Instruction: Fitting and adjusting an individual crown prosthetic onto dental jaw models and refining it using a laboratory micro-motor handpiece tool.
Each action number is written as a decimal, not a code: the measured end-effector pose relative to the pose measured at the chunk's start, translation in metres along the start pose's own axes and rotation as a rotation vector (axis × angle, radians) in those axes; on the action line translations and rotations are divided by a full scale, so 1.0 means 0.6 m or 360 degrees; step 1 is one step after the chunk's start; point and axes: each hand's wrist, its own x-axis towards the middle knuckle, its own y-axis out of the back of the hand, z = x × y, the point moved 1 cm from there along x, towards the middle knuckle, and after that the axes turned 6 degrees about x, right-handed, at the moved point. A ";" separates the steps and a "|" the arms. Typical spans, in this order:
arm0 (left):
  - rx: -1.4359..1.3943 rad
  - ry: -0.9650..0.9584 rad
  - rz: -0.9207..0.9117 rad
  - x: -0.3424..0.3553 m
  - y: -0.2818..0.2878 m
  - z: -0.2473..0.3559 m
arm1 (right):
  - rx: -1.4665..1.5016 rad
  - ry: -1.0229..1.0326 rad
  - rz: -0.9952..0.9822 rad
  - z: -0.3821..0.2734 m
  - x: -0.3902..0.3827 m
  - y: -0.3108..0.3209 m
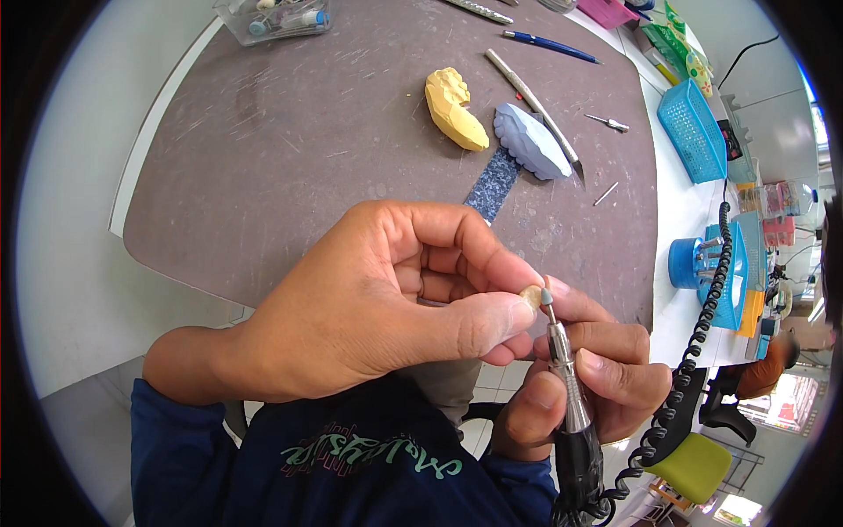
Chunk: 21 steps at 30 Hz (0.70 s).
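Between the thumb and forefinger of my left hand (378,307) is a small tooth-coloured dental crown (531,297). My right hand (606,369) is closed around a rotary handpiece (569,378) with a metal nose, a black body and a coiled cord. Its small grey-green pointed bur (547,297) is right at the crown's edge; whether they touch I cannot tell. Beyond my hands lie a yellow dental cast (457,110) and a bluish-grey dental cast (529,143), beside a strip of dark speckled abrasive paper (493,184).
A carving knife (536,97), a blue pen (551,46), and small metal bits (606,123) lie on the brown bench mat (290,132). Clear box (274,19) stands far left. Blue baskets (694,132) line the right; the coiled cord (716,290) hangs there.
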 end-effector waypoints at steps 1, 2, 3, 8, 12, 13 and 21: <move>0.0006 0.0000 -0.0001 0.000 0.000 0.000 | -0.0015 0.0010 -0.0001 0.001 0.000 0.000; 0.0024 -0.0003 -0.0003 0.000 0.001 0.000 | -0.0038 0.0020 0.0010 0.001 -0.001 -0.001; 0.0004 -0.0008 0.0002 0.000 0.000 -0.001 | -0.0030 0.0025 0.0017 0.002 -0.001 -0.002; 0.0002 -0.0001 0.0008 0.000 0.001 -0.002 | -0.0026 0.0039 0.0056 0.002 -0.002 -0.004; -0.0021 -0.0008 0.0010 0.000 0.001 -0.003 | -0.0005 0.0016 0.0056 0.002 -0.002 -0.004; -0.0021 -0.0012 0.0006 0.001 0.001 -0.003 | -0.0005 0.0019 0.0073 0.003 -0.003 -0.005; -0.0065 -0.0010 0.0010 0.001 -0.001 -0.001 | 0.0011 0.0032 0.0048 0.003 -0.002 -0.003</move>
